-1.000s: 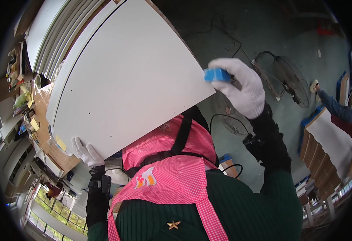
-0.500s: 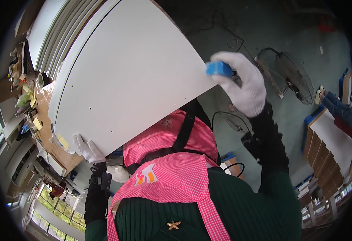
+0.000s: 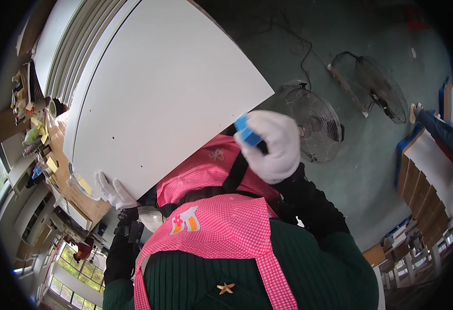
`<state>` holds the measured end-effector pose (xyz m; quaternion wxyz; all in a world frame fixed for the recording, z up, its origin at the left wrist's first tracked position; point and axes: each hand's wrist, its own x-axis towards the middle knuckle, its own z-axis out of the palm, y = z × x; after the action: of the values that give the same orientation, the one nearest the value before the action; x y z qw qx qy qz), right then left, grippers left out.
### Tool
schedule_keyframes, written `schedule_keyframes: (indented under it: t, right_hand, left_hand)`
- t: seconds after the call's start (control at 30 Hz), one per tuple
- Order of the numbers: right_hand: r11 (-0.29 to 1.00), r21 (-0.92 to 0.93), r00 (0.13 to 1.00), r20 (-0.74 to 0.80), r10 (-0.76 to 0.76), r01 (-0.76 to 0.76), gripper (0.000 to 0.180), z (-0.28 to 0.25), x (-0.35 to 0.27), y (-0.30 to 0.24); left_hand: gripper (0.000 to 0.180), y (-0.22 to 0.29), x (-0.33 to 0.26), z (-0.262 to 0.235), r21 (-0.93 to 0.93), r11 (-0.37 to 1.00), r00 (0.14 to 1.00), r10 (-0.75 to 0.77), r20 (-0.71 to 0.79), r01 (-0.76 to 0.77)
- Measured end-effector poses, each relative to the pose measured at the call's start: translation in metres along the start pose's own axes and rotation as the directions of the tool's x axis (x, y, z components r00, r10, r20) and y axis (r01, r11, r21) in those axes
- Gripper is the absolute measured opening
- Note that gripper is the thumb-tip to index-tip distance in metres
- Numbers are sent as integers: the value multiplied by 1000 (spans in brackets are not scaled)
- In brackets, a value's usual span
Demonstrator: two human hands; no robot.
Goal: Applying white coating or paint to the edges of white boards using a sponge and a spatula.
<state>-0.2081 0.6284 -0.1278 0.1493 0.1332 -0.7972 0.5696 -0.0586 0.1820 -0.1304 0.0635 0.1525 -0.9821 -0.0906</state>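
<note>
A large white board [image 3: 164, 93] with a few small holes stands in front of me. My left hand [image 3: 113, 190], in a white glove, grips its lower left corner. My right hand [image 3: 273, 144], also gloved in white, holds a small blue block [image 3: 246, 130] at the board's lower right corner. My pink checked apron [image 3: 216, 227] and dark green sleeves fill the lower part of the view.
Two round metal floor fans [image 3: 314, 124] [image 3: 381, 88] stand on the green floor to the right, with cables trailing. More white panels [image 3: 66, 46] lean at upper left. A cluttered wooden bench [image 3: 56, 160] runs along the left. Another person's leg [image 3: 435, 124] and stacked boards [image 3: 428, 175] lie far right.
My right hand has slid down the board's right edge with the blue block, from the upper right to the lower right corner. The view has tilted. My left hand keeps its grip.
</note>
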Motion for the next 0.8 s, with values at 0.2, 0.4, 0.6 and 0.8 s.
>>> schedule_keyframes:
  t: [0.2,0.4,0.6,0.8]
  right_hand:
    - [990,-106,989,-122,85,-98,38,-23,12,14]
    - [996,-84,1000,-2,13,-13,38,-13,9,5]
    - [937,-326,987,-142,79,-122,31,-26,20,24]
    - [962,-262,969,-246,7,-73,42,-2,-5,22]
  left_hand:
    - [63,-8,-4,-1,20,1000,1000,-12,-11,12]
    - [63,-3,0,2,17,1000,1000,-5,3,5]
    - [62,-4,-5,-2,32,999,1000,-18,3,18]
    - [61,-2,-2,-2,21,1000,1000,-15,13,15]
